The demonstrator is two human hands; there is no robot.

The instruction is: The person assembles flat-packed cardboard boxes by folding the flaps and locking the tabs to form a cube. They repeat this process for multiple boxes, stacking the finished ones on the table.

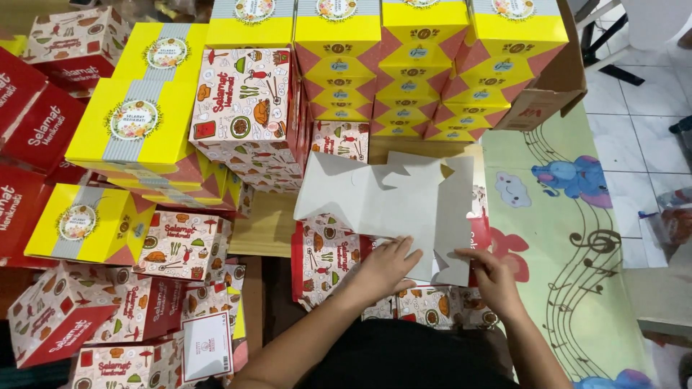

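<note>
A flat, unfolded cardboard box blank [393, 202], white side up, lies in front of me over a pile of printed flat blanks [328, 259]. My left hand [386, 266] presses on its near edge, fingers spread on the card. My right hand [484, 272] pinches the blank's lower right corner flap. Both hands are on the same sheet.
Stacks of folded yellow boxes [133, 126] and white boxes with food drawings [245, 108] stand left and ahead. Red boxes [32, 122] sit far left. A brown carton [548, 94] holds more yellow boxes. A play mat with elephants [569, 216] lies right, on tiled floor.
</note>
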